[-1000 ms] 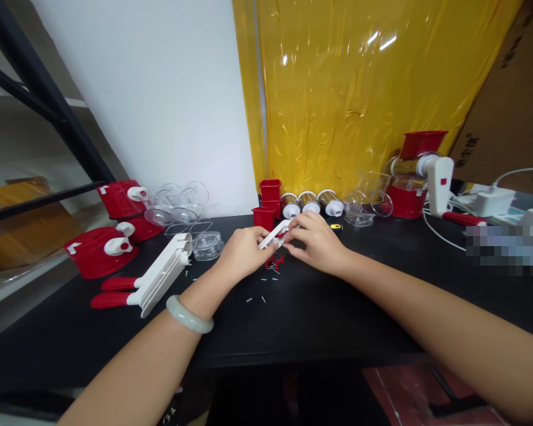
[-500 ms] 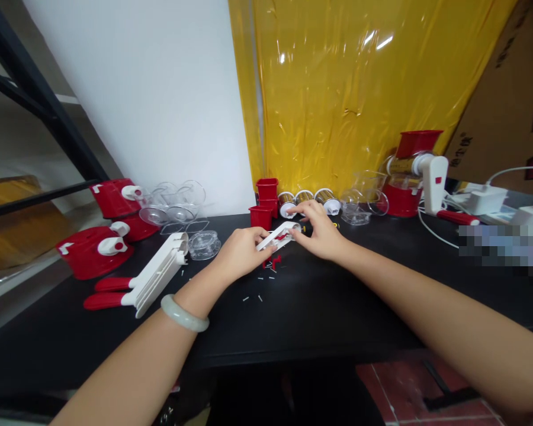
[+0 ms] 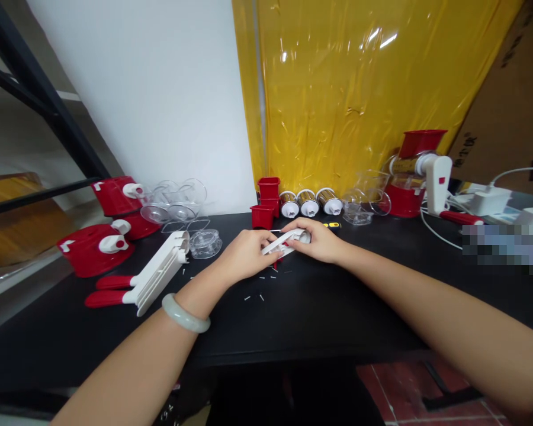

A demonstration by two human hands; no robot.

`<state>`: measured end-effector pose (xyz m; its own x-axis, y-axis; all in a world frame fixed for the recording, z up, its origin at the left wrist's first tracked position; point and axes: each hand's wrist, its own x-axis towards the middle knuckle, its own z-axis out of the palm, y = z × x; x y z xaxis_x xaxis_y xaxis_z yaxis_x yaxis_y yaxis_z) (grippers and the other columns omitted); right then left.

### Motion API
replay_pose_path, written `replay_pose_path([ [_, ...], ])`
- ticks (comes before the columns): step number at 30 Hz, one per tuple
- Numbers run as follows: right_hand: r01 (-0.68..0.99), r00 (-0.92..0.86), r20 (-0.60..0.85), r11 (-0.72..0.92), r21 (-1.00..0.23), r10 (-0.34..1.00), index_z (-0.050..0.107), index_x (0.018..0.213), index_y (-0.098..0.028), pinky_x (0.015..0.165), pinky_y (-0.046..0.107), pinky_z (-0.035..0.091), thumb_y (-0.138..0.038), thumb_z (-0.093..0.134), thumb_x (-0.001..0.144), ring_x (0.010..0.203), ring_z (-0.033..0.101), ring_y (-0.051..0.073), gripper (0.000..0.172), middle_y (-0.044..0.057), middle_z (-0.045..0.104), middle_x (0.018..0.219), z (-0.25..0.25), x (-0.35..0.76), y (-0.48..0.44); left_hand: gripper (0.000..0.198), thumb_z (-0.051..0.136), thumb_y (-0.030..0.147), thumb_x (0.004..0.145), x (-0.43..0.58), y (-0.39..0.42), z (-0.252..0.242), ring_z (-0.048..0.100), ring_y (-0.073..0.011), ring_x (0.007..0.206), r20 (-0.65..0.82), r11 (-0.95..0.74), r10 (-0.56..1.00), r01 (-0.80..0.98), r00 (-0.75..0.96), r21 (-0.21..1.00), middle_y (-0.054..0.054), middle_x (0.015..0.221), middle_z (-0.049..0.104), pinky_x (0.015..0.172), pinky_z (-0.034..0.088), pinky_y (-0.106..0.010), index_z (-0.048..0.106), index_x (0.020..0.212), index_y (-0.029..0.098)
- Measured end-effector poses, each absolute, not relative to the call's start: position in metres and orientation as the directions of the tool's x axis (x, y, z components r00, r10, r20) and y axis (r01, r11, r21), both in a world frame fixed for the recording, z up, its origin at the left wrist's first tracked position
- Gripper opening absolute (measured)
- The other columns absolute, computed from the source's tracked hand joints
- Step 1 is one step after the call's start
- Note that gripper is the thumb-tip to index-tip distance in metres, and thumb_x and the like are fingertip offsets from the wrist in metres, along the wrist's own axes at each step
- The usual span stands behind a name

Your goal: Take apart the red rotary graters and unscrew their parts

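Note:
A white plastic part (image 3: 286, 241) with a red piece inside is held between my two hands over the black table. My left hand (image 3: 247, 253) grips its left end. Around its rounded right end, the fingers and thumb of my right hand (image 3: 313, 239) are closed. Small red pieces (image 3: 275, 264) lie just beneath the part, partly hidden by it. Several small screws (image 3: 262, 297) are scattered on the table in front of my hands. Behind my right hand lies a yellow and black screwdriver (image 3: 333, 225), its shaft partly covered.
Red bases (image 3: 95, 251), white arms with red handles (image 3: 160, 272) and clear plastic parts (image 3: 173, 204) stand at the left. Red hoppers (image 3: 263, 214) and three grater drums (image 3: 308, 203) line the back. An assembled red and white grinder (image 3: 406, 198) is at the right.
My right hand has lowered and its fingers have closed around the right end of the white part. The part has shifted slightly right, and more of the screwdriver and drums shows.

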<state>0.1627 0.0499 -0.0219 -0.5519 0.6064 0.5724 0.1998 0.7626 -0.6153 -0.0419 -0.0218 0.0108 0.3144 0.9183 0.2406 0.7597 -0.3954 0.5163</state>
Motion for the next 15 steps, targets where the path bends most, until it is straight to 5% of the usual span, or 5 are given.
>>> replay_pose_path([
  [15,0.175,-0.642,0.462,0.703,-0.689,0.612,0.068,0.100,-0.017,0.083,0.037,0.053,-0.018,0.070,0.072,0.088,0.069,0.019,0.028,0.006,0.073,0.098,-0.0225,0.1620,0.0482,0.031,0.069,0.034,0.075,-0.0389,-0.0284,0.0165,0.067,-0.0185,0.065,0.199,-0.391,0.920,0.756,0.337,0.525,-0.001,0.072,0.073,0.057,0.043,-0.025,0.068,0.103,0.021],
])
